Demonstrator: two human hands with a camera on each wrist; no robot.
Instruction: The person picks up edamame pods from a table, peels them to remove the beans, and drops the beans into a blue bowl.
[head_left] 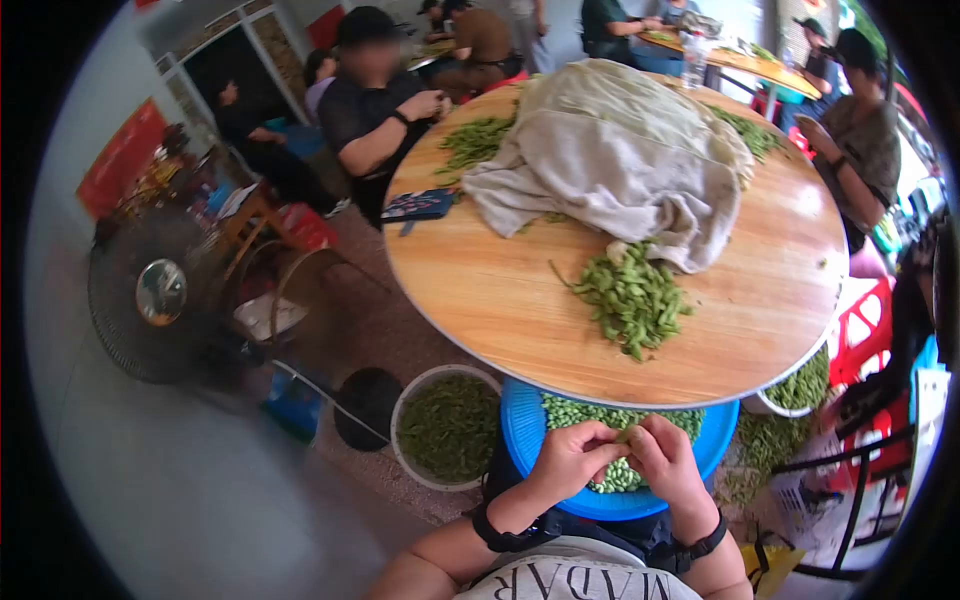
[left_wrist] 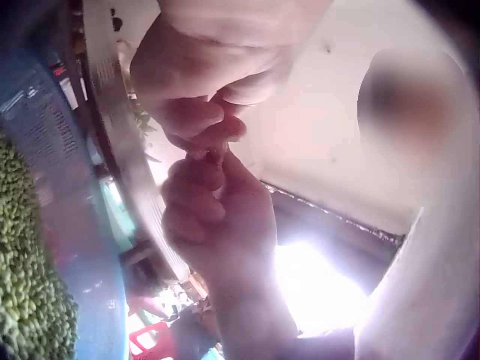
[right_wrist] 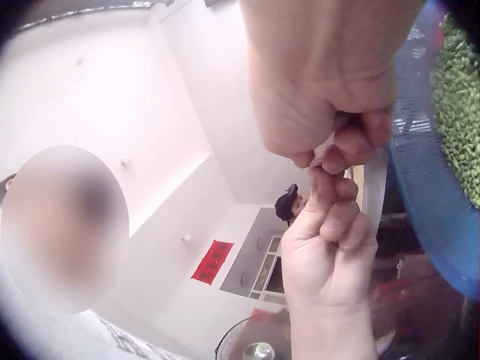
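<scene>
Over a blue plastic basin [head_left: 519, 440] of shelled green beans [head_left: 612, 478], both hands meet fingertip to fingertip. My left hand [head_left: 572, 462] and my right hand [head_left: 668, 468] pinch a small green bean pod [head_left: 624, 438] between them, mostly covered by fingers and thumbs. The left wrist view shows the curled left hand [left_wrist: 225, 67] above and the right hand [left_wrist: 221, 206] below, tips together. From the right wrist, the right hand [right_wrist: 330, 97] and left hand [right_wrist: 330, 240] also meet at their fingertips. A pile of unshelled pods [head_left: 635, 300] lies on the table ahead.
A round wooden table [head_left: 460, 270] bears a cloth-covered heap [head_left: 620, 140] and a dark blue patterned case [head_left: 418, 205]. A white bucket of pods [head_left: 447, 430] stands left of the basin, another bucket [head_left: 800, 390] right. A fan [head_left: 160, 290] stands at left; people sit around.
</scene>
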